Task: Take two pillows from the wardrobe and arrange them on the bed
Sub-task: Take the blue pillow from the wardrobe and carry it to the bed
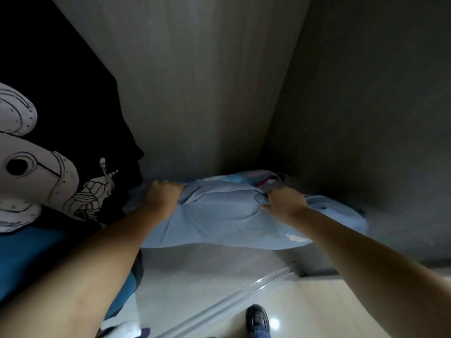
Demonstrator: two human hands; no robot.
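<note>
A light blue pillow (pixel 219 215) lies on the floor of the wardrobe (pixel 195 93), low in the middle of the head view. My left hand (pixel 163 196) is shut on its left end and my right hand (pixel 283 203) grips its right end, bunching the cover. Behind and beneath it, a second blue pillow (pixel 341 213) with a patterned pink and white patch shows at the right; most of it is hidden.
A black garment (pixel 73 118) with a white printed figure hangs at the left, over a blue one (pixel 24 259). Grey wardrobe walls close in behind and at the right. A sliding-door rail (pixel 231 301) and glossy floor lie below, with my black shoe (pixel 257 319).
</note>
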